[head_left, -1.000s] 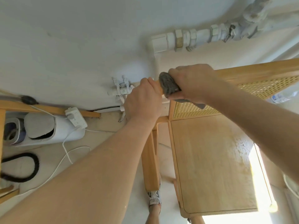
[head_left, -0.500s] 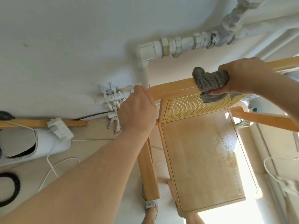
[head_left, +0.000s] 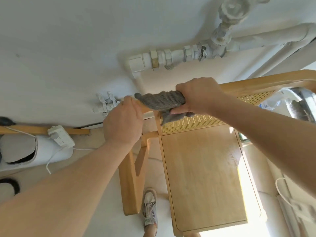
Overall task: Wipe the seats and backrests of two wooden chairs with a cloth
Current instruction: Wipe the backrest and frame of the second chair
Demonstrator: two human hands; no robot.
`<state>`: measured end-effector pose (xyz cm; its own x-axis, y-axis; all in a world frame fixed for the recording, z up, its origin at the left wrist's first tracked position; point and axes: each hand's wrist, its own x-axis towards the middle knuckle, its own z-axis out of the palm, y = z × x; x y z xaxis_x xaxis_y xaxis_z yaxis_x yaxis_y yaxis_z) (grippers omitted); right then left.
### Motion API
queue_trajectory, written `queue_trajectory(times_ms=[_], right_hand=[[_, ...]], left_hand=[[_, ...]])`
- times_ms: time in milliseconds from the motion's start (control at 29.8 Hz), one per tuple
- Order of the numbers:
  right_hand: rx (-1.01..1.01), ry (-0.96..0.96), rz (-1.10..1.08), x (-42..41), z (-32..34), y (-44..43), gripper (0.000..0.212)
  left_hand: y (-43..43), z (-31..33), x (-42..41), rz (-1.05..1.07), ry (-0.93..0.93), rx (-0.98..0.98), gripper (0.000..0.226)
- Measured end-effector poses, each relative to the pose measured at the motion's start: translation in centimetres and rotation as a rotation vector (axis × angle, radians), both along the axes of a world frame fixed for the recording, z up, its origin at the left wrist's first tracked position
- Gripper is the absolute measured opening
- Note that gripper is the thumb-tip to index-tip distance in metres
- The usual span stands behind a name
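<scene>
Head view, looking down over one wooden chair [head_left: 205,177] set near a white wall, painted pipes [head_left: 172,56] running above.

Left hand [head_left: 122,124] is closed over the left end of the backrest top rail [head_left: 256,83], steadying the chair. Right hand [head_left: 196,94] is curled around a grey cloth [head_left: 162,101], which is wrapped over the same rail just beside the left hand; a loose tail of cloth hangs down against the cane panel [head_left: 193,123] of the backrest.

Progress, as a judgement: the work stands at the backrest of this chair, top rail in hand. The seat [head_left: 206,182] shows a dull, streaked patch near its right edge, possibly damp from wiping, though glare from the sunlit floor makes that uncertain. Whether the cane panel is done cannot be told. No second chair can be made out for certain, so that half of the job most likely remains.

A shoe [head_left: 150,207] shows by the chair leg; a power strip [head_left: 60,136] with a white cable lies on the floor at left.
</scene>
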<state>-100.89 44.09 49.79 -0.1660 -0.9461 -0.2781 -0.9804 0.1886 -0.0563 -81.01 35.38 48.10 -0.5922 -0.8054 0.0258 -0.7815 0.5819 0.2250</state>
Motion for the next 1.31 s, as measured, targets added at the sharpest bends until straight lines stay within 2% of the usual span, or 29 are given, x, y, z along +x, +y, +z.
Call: queue_trajectory(times_ms=[101,235,302,370,437,504,571,672,874,1008,1075,1176,1243,1311], right_hand=[[0.032,0.038,-0.139,-6.7,0.3,5.4,0.055],[0.087,0.092,-0.340,-12.8,0.9,10.0,0.057],[0.176,0.084,-0.412,-13.8,1.1,10.7,0.060],[0.175,0.110,-0.366,-12.9,1.2,10.1,0.059],[0.051,0.084,-0.231,-9.9,0.6,8.5,0.057],[-0.052,0.047,-0.133,-6.6,-0.3,6.3,0.056],[-0.084,0.061,-0.099,-5.5,-0.9,5.0,0.056],[-0.101,0.076,-0.010,-9.1,-1.3,7.3,0.058],[-0.118,0.039,-0.262,-18.5,-0.5,15.6,0.066],[-0.019,0.035,-0.439,-20.4,0.0,16.8,0.068],[0.044,0.067,-0.349,-18.5,0.2,14.3,0.059],[-0.001,-0.018,-0.097,-11.4,-0.2,8.1,0.049],[-0.007,-0.069,-0.030,-7.9,-0.5,5.4,0.054],[-0.052,-0.042,-0.041,-8.7,-0.8,6.0,0.058]], left_hand=[[-0.1,-0.1,-0.1,-0.044,-0.031,-0.053,0.038],[0.5,1.1,-0.9,-0.270,-0.118,-0.114,0.034],[1.5,2.0,-3.2,-0.386,-0.120,-0.060,0.036],[2.6,2.3,-7.2,-0.466,-0.100,0.034,0.040],[4.1,2.0,-12.2,-0.461,-0.149,0.098,0.050],[5.1,1.2,-15.5,-0.355,-0.148,0.089,0.056],[5.7,0.5,-16.3,-0.226,-0.089,0.015,0.052],[6.3,0.0,-15.7,-0.274,-0.094,-0.135,0.050],[6.4,-0.3,-15.7,-0.331,-0.064,-0.160,0.054],[6.4,-0.3,-15.9,-0.331,-0.087,-0.158,0.050],[6.6,0.0,-16.0,-0.330,-0.104,-0.157,0.047],[6.6,0.1,-16.0,-0.328,-0.111,-0.158,0.045],[6.5,0.0,-15.8,-0.311,-0.081,-0.171,0.044],[6.6,0.0,-15.9,-0.324,-0.059,-0.199,0.042]])
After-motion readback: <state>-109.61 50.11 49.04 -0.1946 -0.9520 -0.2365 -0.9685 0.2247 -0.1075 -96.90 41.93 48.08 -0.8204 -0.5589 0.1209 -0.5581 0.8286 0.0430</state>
